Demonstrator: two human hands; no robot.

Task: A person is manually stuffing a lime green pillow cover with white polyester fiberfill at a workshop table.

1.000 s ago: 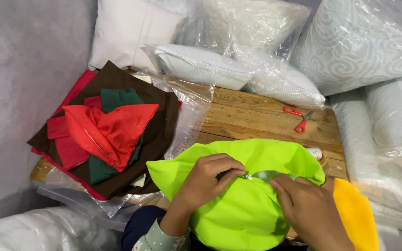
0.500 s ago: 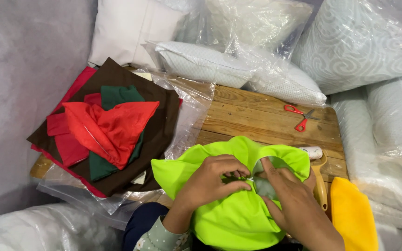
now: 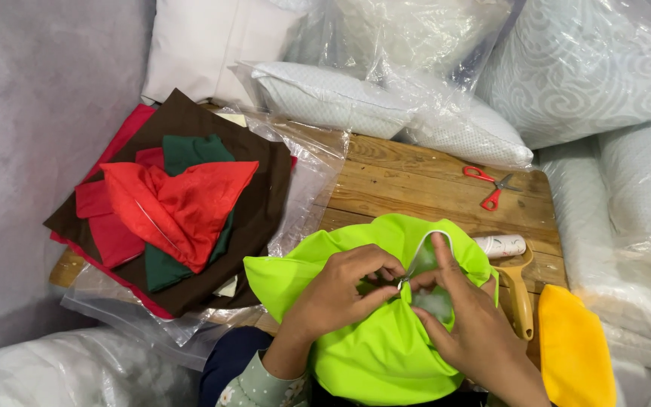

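lime cover [image 3: 374,347]: smooth matt cloth | table [image 3: 416,185]: rough bare wood | pillow wrap [image 3: 416,90]: glossy clear plastic

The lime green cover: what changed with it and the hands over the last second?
The hands, left and right, drew together at the lime green cover, bunching it and opening a gap onto white stuffing. The red scissors and fabric pile stayed put.

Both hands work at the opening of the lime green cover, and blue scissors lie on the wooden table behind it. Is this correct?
Not quite: the head view shows the scissors have red handles, not blue. The rest holds: the left hand and right hand work at the lime green cover on the wooden table.
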